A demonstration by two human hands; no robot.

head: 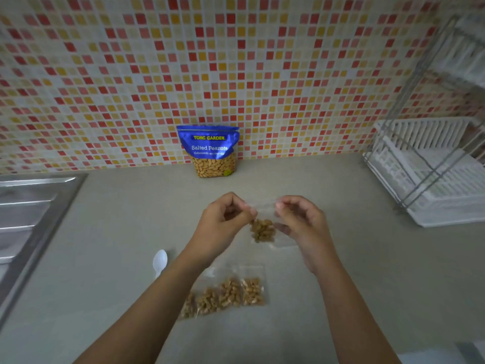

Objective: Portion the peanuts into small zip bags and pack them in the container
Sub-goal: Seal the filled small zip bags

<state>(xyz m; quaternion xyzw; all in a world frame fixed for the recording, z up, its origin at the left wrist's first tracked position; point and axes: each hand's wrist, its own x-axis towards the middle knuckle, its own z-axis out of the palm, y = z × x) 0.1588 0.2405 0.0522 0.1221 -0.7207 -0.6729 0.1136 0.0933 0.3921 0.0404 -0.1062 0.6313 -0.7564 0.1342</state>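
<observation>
Clear zip bag point(263, 229), part-filled, held above mid worktop point(367, 258): left hand point(223, 222) and right hand point(301, 222) both pinch top strip, fingers curled. Four filled bags point(228, 295) lie toward near edge. I judge sealing underway; container not in view, packing undone. Sink point(31, 219) left edge, rack point(433, 174) right; open room between.

We are in a home kitchen: small red, orange and cream mosaic tiles point(262, 61) cover the wall behind a grey countertop point(354, 258). A steel sink point(29, 206) with a ribbed drainboard lies at left, a white dish rack point(433, 177) stands at right, and a peanut pouch point(210, 151) stands by the tiles.
</observation>
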